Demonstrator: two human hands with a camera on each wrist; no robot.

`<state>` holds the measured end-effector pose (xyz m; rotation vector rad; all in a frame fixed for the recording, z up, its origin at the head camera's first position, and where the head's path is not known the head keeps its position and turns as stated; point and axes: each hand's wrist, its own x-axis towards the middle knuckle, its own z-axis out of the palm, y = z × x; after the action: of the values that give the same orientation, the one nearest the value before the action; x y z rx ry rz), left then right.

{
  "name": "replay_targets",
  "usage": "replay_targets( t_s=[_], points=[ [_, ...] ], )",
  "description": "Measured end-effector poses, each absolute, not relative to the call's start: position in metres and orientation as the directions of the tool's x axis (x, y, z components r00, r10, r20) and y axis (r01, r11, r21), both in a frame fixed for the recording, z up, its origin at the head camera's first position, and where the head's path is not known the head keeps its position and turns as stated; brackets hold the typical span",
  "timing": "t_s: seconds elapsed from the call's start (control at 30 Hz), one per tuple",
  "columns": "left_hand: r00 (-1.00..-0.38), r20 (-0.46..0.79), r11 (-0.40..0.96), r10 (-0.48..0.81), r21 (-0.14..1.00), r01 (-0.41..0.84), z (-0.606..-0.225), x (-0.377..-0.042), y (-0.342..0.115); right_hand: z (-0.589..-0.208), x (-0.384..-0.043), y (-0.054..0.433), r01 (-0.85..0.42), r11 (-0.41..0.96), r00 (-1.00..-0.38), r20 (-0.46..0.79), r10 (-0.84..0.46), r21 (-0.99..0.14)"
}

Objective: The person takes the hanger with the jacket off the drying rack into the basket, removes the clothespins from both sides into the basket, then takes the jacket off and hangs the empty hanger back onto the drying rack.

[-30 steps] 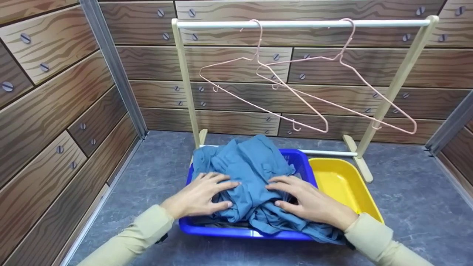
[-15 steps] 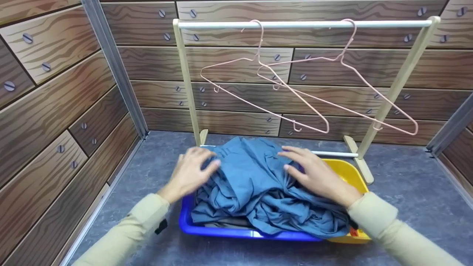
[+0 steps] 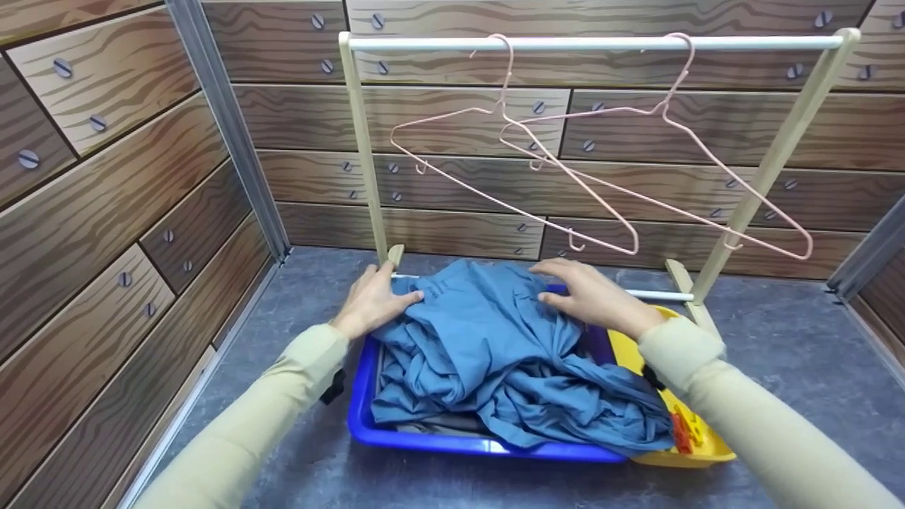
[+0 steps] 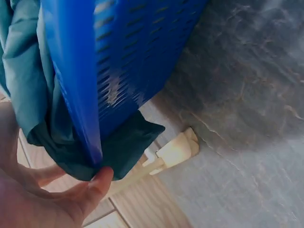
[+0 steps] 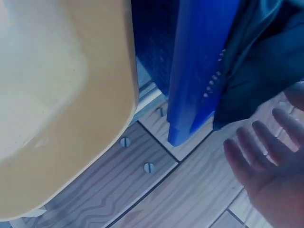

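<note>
A crumpled blue garment (image 3: pixel 488 332) fills the blue basket (image 3: pixel 488 444) in the head view; its kind cannot be told. My left hand (image 3: pixel 371 300) is at the basket's far left corner, thumb reaching over the cloth. In the left wrist view, the fingertips of that hand (image 4: pixel 61 194) touch a corner of cloth hanging over the rim. My right hand (image 3: pixel 590 293) hovers at the garment's far right edge, fingers extended. Its fingers (image 5: pixel 251 147) look spread beside the cloth in the right wrist view, with nothing held. Darker cloth (image 3: pixel 452 422) shows beneath the garment.
Behind the basket stands a wooden rack with a white rail (image 3: pixel 594 43). Two pink hangers (image 3: pixel 565 166) (image 3: pixel 739 184) hang from it. A yellow basin (image 3: pixel 696 458) at right contains red and yellow clothespins (image 3: pixel 684 433). Wood-patterned walls (image 3: pixel 297 120) enclose the back and sides.
Both hands have lifted off the middle of the garment and moved to its far edge, left and right. The garment now lies spread more toward the basket's front.
</note>
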<state>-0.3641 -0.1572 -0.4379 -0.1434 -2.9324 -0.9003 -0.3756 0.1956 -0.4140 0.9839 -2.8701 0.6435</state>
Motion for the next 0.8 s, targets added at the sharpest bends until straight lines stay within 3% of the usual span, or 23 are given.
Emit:
replay_targets(
  t_s=[0.23,0.4,0.57,0.8],
  points=[
    [-0.982,0.165,0.844,0.095,0.510,0.168,-0.440,-0.382,-0.143,-0.424,-0.401,0.187,-0.639,0.678,-0.759,0.155,-0.633,-0.363],
    [-0.958,0.201,0.848,0.202,0.454,0.274,-0.442,-0.391,-0.140,-0.428,-0.410,0.180,-0.643,0.679,-0.754,0.139,-0.642,-0.356],
    [-0.909,0.232,0.817,0.346,0.402,0.414,-0.444,-0.397,-0.141,-0.432,-0.411,0.174,-0.678,0.689,-0.734,0.186,-0.653,-0.258],
    [-0.855,0.276,0.791,0.438,0.335,0.513,-0.447,-0.400,-0.139,-0.437,-0.411,0.171,-0.675,0.724,-0.725,0.305,-0.617,-0.140]
  ],
)
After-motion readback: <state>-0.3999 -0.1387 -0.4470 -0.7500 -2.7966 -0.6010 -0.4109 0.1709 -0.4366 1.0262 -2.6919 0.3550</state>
